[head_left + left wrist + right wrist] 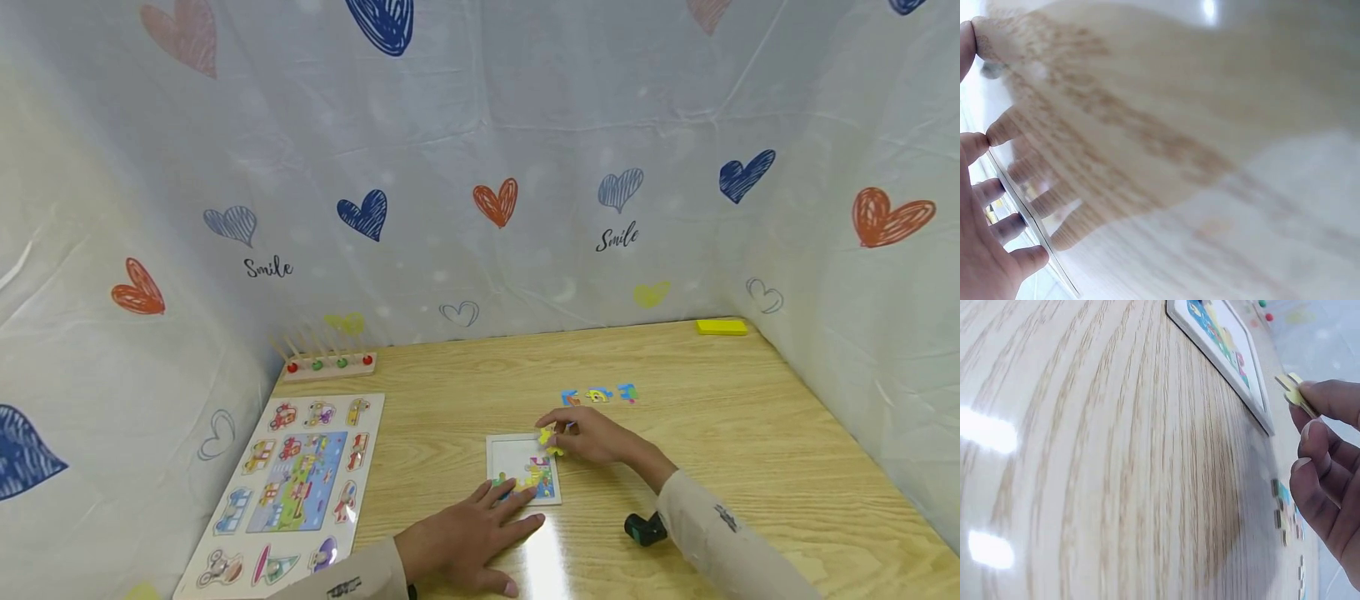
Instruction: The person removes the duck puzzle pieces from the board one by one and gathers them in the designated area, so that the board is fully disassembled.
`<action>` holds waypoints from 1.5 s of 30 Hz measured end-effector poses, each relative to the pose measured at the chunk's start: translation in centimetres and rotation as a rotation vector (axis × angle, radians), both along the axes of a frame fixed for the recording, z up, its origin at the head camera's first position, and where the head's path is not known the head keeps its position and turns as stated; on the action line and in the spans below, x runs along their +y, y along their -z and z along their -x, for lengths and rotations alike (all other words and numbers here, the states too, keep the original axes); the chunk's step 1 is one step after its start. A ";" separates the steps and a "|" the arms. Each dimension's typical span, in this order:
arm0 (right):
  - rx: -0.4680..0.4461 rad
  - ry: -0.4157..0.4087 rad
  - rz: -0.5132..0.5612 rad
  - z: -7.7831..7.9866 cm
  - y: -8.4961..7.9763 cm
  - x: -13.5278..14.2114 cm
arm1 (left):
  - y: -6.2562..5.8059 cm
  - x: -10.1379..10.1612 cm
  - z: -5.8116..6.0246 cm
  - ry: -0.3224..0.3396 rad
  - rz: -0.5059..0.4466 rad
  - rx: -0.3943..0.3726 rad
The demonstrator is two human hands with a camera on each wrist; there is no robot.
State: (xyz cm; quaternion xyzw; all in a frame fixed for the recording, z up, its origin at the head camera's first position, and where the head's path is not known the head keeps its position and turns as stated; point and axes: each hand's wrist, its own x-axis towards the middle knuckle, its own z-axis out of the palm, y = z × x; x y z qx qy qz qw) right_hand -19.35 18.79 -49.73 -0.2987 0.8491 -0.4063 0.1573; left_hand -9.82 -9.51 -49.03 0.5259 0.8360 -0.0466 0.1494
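In the head view a white puzzle frame [489,454] lies on the table, with joined pieces [542,477] along its lower and right parts. My left hand [480,533] rests with spread fingers on its near edge; the left wrist view shows the fingertips on the rim [1035,228]. Over the frame's far right corner, my right hand [592,435] pinches a yellow puzzle piece [1294,394] between thumb and finger. Three loose pieces, an orange-and-blue one [570,397], a yellow one [598,394] and a blue-green one [627,392], lie beyond the right hand.
To the left lies a large vehicle picture board [300,483]. Behind it stands a wooden peg rack [330,367] with red and green beads. A yellow block [722,327] sits at the far right corner. A dark object [645,529] is by the right sleeve. Cloth walls enclose the table.
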 end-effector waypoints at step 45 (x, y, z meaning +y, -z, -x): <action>0.011 0.303 0.043 -1.3 1.3 7.0 | 0.4 -0.2 -0.1 -0.020 -0.027 -0.022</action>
